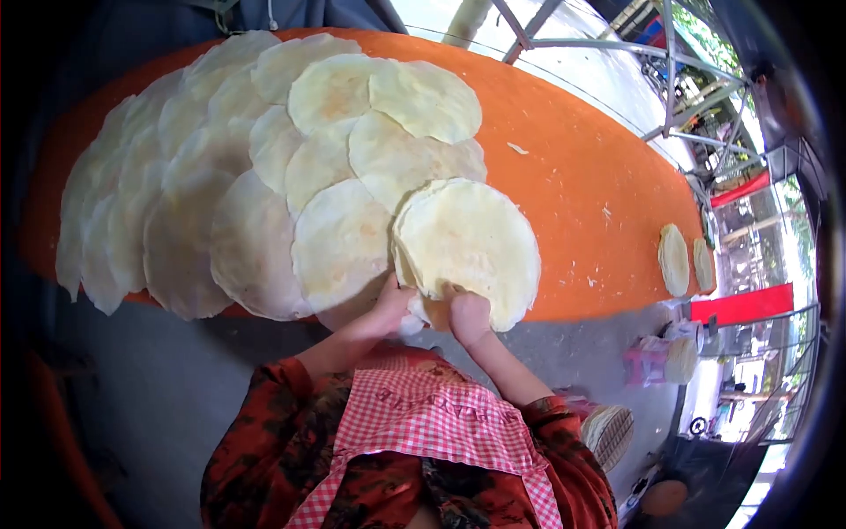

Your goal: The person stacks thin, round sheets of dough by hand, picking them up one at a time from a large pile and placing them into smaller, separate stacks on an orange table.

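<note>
A stack of round pale flatbreads (pixel 471 238) lies at the near edge of the orange table (pixel 582 194). My left hand (pixel 391 304) is closed on the lower left edge of flatbread at the stack. Close beside it, my right hand (pixel 469 316) is closed at the stack's near edge, its fingers curled over a flatbread's rim. Many single flatbreads (pixel 339 238) overlap in rows across the left and middle of the table. Some fingertips are hidden by the bread and the hands themselves.
Two small piles of flatbreads (pixel 674 260) sit at the table's far right end. Below that end are a pink stool (pixel 648 361) and another round stack (pixel 681 360). A round woven item (pixel 608 436) stands near my right elbow. Metal framing (pixel 608 42) rises behind the table.
</note>
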Demonstrator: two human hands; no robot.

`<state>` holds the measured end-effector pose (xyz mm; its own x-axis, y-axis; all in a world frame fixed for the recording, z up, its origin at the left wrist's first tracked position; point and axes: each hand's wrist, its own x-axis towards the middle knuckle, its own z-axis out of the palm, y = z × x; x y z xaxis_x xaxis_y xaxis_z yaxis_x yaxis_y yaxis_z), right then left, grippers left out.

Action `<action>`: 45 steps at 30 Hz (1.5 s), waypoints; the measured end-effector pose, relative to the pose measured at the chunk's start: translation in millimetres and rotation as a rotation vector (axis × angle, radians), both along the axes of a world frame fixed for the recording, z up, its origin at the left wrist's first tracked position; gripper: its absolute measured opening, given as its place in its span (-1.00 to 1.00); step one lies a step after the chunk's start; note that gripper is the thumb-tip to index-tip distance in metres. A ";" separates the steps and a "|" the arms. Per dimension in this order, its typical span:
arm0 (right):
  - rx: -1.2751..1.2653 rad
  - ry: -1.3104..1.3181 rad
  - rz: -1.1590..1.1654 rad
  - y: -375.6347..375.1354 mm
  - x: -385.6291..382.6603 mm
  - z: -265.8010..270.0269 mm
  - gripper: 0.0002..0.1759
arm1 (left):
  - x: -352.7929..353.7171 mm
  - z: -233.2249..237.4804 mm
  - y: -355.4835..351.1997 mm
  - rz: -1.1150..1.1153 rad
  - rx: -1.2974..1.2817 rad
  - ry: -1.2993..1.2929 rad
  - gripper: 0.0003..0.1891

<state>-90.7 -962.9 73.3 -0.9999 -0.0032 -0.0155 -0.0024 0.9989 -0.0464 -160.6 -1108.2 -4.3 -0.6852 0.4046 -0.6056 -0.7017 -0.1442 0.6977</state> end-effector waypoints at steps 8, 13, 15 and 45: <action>-0.050 -0.005 0.028 -2.8 7.2 -33.8 -0.58 | -4.5 -13.8 -1.2 0.091 0.520 -0.165 -0.52; -0.087 -0.107 0.109 6.1 19.3 1.3 -0.41 | -7.6 1.2 10.4 0.110 0.205 0.022 -0.46; -0.579 -0.174 0.085 62.2 0.8 -11.0 -0.34 | -9.8 -13.6 19.3 0.109 -0.047 0.158 -0.39; -0.495 -0.174 -0.110 100.0 -133.7 186.3 -0.52 | 25.1 89.2 53.1 0.004 0.203 0.738 -0.39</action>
<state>-224.4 -862.9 259.6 -0.9776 0.0526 -0.2039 0.1506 0.8514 -0.5024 -135.5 -1055.1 84.9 -0.8847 0.4561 0.0960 -0.0629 -0.3209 0.9450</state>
